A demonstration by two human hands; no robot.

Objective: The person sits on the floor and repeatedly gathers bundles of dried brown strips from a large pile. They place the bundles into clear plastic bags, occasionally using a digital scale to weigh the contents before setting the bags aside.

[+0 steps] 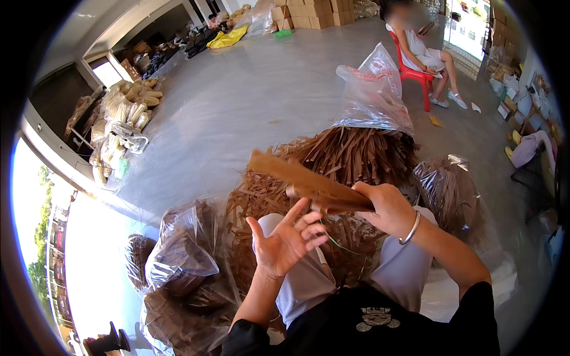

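A flat bundle of brown strips (311, 180) is gripped at its right end by my right hand (387, 209), which has a silver bangle at the wrist. The bundle slants up to the left and looks blurred. Just below it my left hand (289, 240) is open, palm up, with its fingers apart. A thin green string (340, 246) hangs under the bundle between my knees. Beyond lies a heap of loose brown strips (258, 200), and behind that a large pile of longer strips (356, 153) spills from a clear plastic sack (374, 98).
Clear plastic bags of brown material (182, 253) stand at my left, and another such bag (449, 191) at my right. A person (418, 53) sits on a red chair (416, 75) at the upper right. Bagged bundles (120, 115) and cardboard boxes (311, 15) lie farther off.
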